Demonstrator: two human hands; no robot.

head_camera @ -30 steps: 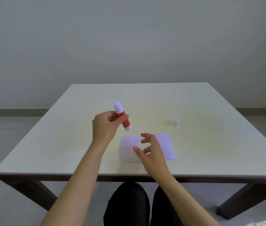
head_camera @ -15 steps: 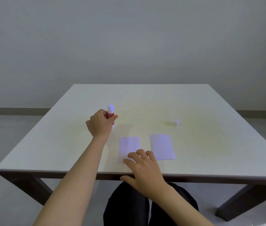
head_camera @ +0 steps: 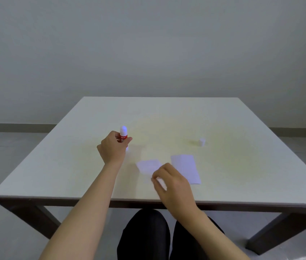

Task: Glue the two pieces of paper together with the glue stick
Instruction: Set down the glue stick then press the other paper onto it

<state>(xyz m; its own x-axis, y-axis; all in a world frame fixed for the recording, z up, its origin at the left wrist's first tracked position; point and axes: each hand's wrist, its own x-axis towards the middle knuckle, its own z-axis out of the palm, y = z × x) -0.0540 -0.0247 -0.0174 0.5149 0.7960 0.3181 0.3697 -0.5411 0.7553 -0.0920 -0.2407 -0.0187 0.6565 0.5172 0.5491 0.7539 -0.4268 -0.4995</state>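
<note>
A single head-worn camera looks forward and down from the near side of the worktop (head_camera: pixel 223 117), seated height, facing the far wall (head_camera: pixel 148 44). The wide lens takes in the whole worktop from near edge to far edge, with floor on both sides and the person's knees (head_camera: pixel 146 235) below the near edge. Both forearms enter from the bottom; the left hand (head_camera: pixel 111 149) and right hand (head_camera: pixel 173 182) sit near centre, close to the lens.
</note>
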